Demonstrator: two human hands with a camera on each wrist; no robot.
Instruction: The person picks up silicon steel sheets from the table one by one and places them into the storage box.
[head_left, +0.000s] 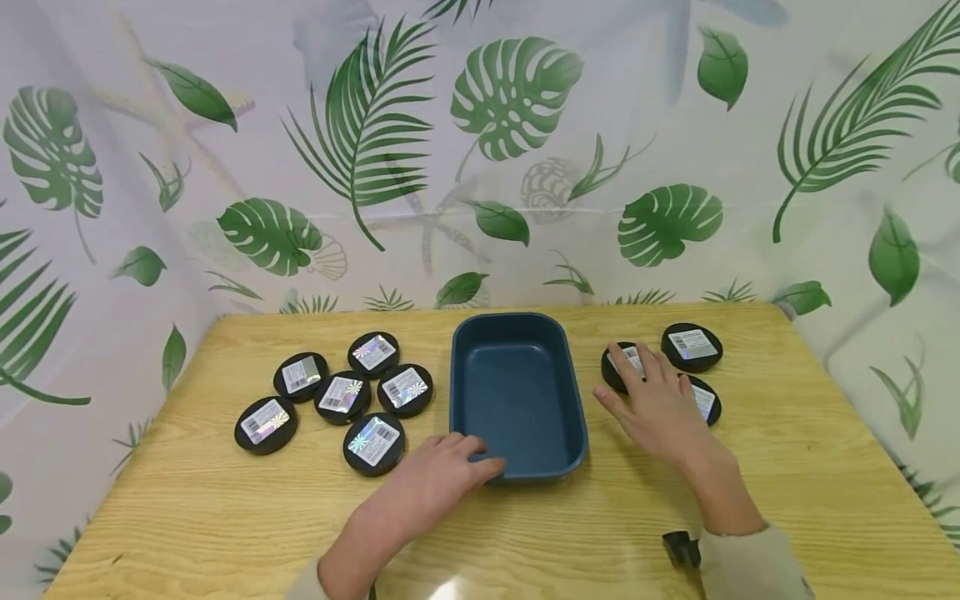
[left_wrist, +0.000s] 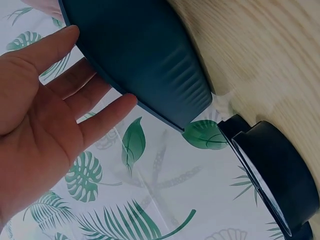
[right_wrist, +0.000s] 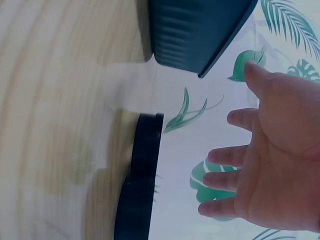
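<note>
A dark blue rectangular bin (head_left: 517, 400) stands on the wooden table with its opening up. My left hand (head_left: 442, 475) is at the bin's near left corner; in the left wrist view its loosely extended fingers (left_wrist: 107, 117) overlap the rim. My right hand (head_left: 660, 408) hovers over the right-hand group of round black discs with white labels, fingers spread and holding nothing. Under its fingertips lies one black disc (head_left: 615, 372), partly covered. Another disc (head_left: 705, 400) shows beside the hand, and a third disc (head_left: 692, 347) lies farther back.
Several more labelled black discs (head_left: 342, 397) lie left of the bin, close together. A small black object (head_left: 681, 550) is by the right sleeve. Behind the wooden table (head_left: 247, 525) hangs a leaf-printed cloth (head_left: 517, 183).
</note>
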